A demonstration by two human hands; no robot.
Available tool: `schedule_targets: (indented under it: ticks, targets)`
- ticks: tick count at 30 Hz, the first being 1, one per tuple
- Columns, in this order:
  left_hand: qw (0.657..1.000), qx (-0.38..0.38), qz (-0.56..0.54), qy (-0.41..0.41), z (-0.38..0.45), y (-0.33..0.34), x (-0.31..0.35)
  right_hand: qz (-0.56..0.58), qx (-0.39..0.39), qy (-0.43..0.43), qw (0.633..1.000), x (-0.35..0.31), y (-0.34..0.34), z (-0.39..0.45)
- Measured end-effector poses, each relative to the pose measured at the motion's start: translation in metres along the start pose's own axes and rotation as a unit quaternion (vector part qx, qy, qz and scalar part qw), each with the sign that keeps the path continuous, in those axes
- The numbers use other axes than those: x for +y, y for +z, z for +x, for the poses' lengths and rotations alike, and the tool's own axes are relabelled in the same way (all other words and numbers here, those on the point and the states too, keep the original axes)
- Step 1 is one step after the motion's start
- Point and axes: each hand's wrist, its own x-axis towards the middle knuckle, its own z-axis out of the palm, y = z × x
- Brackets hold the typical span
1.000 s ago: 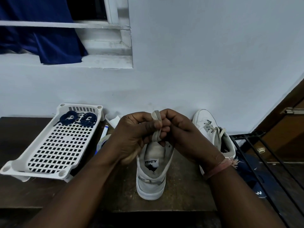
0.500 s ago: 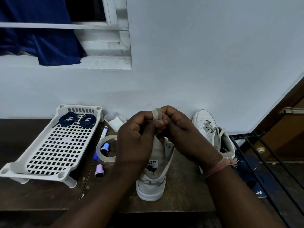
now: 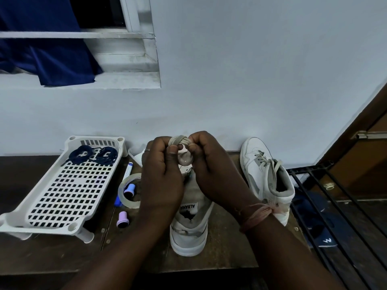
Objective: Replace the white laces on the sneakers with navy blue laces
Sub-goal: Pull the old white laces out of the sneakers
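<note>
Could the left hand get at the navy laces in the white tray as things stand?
Probably not straight away: the left hand grips the coiled white lace. The navy laces lie uncovered in the white tray, with nothing between.

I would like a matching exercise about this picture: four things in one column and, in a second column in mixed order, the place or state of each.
Things
1. navy blue laces
2. white lace
3. right-hand sneaker
4. roll of clear tape

Places or states
A. lying flat on the table beside the white tray
B. at the far end of the white tray
C. wound into a coil, held by both hands
D. by the wall, laces in its eyelets

Pairs: 1-B, 2-C, 3-D, 4-A
</note>
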Motion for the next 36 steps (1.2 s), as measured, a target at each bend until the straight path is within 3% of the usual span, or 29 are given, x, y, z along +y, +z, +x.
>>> schedule_targets:
  ticks: [7,16,22,25,32,36]
  targets:
    - [0.998,-0.019,-0.014,-0.061,0.009,-0.006,-0.006,-0.027,0.008,0.081,0.996,0.001,0.009,0.0]
    - [0.995,-0.064,-0.038,-0.071,0.011,-0.021,0.002,-0.069,0.025,0.158,0.985,-0.011,0.014,0.012]
    - [0.991,-0.089,0.064,-0.077,0.024,-0.05,-0.006,-0.073,0.024,0.172,0.982,-0.018,0.028,0.019]
    - [0.981,-0.114,0.095,-0.122,0.029,-0.072,-0.007,-0.091,0.014,0.164,0.982,-0.024,0.047,0.021]
    - [0.959,-0.112,0.023,-0.259,0.048,-0.134,-0.02,-0.063,-0.026,0.151,0.986,-0.048,0.093,0.028]
    - [0.945,-0.11,0.037,-0.307,0.056,-0.172,-0.036,-0.04,-0.069,0.181,0.98,-0.06,0.131,0.024]
